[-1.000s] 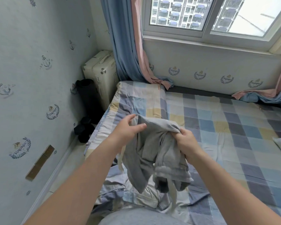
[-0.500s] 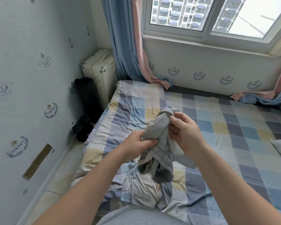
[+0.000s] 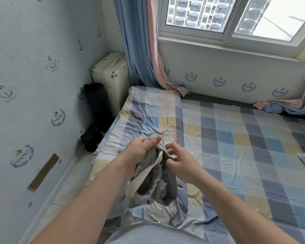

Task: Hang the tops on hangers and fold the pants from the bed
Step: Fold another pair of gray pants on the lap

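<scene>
Both hands hold the bunched grey pants above the checked bed at six o'clock: our left hand clenches them, our right hand pinches the waistband. Cream suitcase at ten o'clock, window at twelve.

Partly unseen
Bunched grey pants swallow the fingers of the left hand; the bed is cut off at 3 and 6 o'clock; dark floor lumps at 9 o'clock are unidentifiable.
</scene>
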A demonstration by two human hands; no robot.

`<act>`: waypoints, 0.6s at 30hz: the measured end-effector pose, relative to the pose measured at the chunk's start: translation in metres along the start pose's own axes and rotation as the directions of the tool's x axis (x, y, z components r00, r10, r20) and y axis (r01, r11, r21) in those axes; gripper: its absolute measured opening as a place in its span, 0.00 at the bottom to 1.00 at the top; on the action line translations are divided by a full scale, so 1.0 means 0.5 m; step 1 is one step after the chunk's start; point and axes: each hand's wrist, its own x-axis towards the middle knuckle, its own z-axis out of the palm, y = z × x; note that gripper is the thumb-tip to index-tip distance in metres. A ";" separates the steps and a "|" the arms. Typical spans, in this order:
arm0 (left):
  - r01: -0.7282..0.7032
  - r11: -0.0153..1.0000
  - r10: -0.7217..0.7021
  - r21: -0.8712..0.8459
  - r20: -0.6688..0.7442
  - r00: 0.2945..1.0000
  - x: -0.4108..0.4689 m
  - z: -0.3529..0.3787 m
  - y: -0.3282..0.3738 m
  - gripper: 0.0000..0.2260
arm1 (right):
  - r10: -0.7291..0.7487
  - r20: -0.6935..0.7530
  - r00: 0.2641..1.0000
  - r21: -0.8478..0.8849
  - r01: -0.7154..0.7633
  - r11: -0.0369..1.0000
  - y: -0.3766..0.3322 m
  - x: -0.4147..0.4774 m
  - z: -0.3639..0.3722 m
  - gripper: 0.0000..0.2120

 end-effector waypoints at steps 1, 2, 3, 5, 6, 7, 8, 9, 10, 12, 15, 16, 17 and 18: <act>0.008 1.000 -0.008 -0.011 0.031 1.000 -0.004 -0.002 0.004 0.13 | 0.003 -0.025 1.000 0.024 -0.002 1.000 0.000 0.004 0.000 0.13; 0.015 0.999 -0.013 -0.030 0.059 0.998 -0.009 -0.006 0.008 0.10 | 0.006 -0.058 0.998 0.057 -0.002 0.998 0.000 0.009 -0.003 0.13; 0.022 0.999 -0.019 -0.048 0.076 0.997 -0.012 -0.011 0.012 0.08 | 0.003 -0.100 0.995 0.086 0.006 0.996 0.000 0.014 -0.010 0.12; 0.016 1.000 -0.015 -0.013 0.065 0.998 -0.009 -0.031 0.012 0.10 | -0.004 -0.188 0.982 0.151 0.033 0.988 0.004 0.024 -0.030 0.13; 0.005 0.998 -0.007 0.066 0.031 0.999 -0.004 -0.044 0.009 0.13 | 0.004 -0.219 0.976 0.186 0.038 0.982 0.007 0.030 -0.042 0.14; -0.002 0.983 0.005 0.182 -0.016 1.000 0.003 -0.058 0.006 0.16 | 0.019 -0.241 0.970 0.200 0.030 0.979 0.010 0.035 -0.055 0.15; -0.007 0.954 0.025 0.300 -0.057 0.998 0.009 -0.070 0.002 0.18 | 0.033 -0.256 0.966 0.187 0.016 0.982 0.014 0.040 -0.067 0.15; -0.010 0.917 0.049 0.400 -0.088 0.995 0.017 -0.081 -0.003 0.19 | 0.038 -0.265 0.963 0.149 0.002 0.989 0.019 0.044 -0.078 0.16; -0.007 0.875 0.071 0.485 -0.113 0.991 0.025 -0.091 -0.008 0.18 | 0.041 -0.272 0.961 0.099 -0.015 0.995 0.029 0.051 -0.087 0.16; 0.021 0.770 0.118 0.637 -0.175 0.978 0.043 -0.106 -0.021 0.17 | 0.045 -0.282 0.958 0.002 -0.047 0.999 0.048 0.065 -0.099 0.15; 0.092 0.631 0.200 0.770 -0.276 0.940 0.062 -0.119 -0.056 0.15 | 0.069 -0.308 0.949 -0.111 -0.108 0.988 0.083 0.080 -0.106 0.16; 0.128 0.605 0.212 0.786 -0.314 0.925 0.067 -0.127 -0.074 0.14 | 0.086 -0.327 0.941 -0.145 -0.140 0.979 0.095 0.081 -0.110 0.16; 0.172 0.594 0.207 0.786 -0.356 0.911 0.070 -0.139 -0.093 0.13 | 0.105 -0.352 0.930 -0.185 -0.179 0.966 0.107 0.079 -0.116 0.17; 0.223 0.587 0.185 0.778 -0.397 0.899 0.071 -0.155 -0.114 0.12 | 0.126 -0.380 0.916 -0.225 -0.224 0.948 0.126 0.077 -0.125 0.17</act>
